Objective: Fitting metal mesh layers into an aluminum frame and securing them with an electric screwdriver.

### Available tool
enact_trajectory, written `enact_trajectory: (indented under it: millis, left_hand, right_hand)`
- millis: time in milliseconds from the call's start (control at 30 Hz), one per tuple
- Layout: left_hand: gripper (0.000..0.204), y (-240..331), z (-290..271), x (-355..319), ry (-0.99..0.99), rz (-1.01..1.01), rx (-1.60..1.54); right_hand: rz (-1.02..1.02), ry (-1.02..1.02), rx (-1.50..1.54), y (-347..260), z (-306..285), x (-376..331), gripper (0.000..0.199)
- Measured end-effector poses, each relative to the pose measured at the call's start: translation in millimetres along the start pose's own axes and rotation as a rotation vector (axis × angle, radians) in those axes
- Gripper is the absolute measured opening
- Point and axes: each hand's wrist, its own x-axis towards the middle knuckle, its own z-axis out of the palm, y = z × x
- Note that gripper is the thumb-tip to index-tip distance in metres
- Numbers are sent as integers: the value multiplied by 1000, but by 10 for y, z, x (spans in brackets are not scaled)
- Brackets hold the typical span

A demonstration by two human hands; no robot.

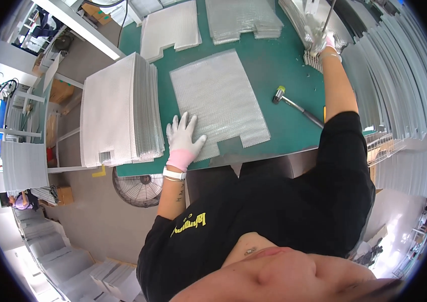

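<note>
My left hand, in a white glove with a pink cuff, lies flat with fingers spread on the near left corner of a silver mesh sheet. The sheet rests on a green mat and has a notch cut from its near edge. My right hand, also gloved, reaches far to the upper right and grips the end of a metal frame piece among a row of standing frames. A small mallet lies on the mat between my arms, untouched.
A tall stack of mesh sheets sits left of the mat. More stacks lie at the far edge. Metal frames fan out along the right. A floor fan stands below the table; another person works far left.
</note>
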Motion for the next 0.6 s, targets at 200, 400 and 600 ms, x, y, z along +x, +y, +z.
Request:
enact_trajectory:
  millis: [200, 400, 600]
  left_hand:
    - [72, -8, -214, -438, 255, -139, 26]
    - [71, 172, -279, -441, 348, -132, -133]
    - [70, 116, -122, -495, 449, -45, -304]
  right_hand:
    - [273, -312, 310, -1166, -951, -107, 89]
    - [-43, 812, -549, 19, 690, 277, 97]
    - [158, 311, 113, -177, -686, 64, 89]
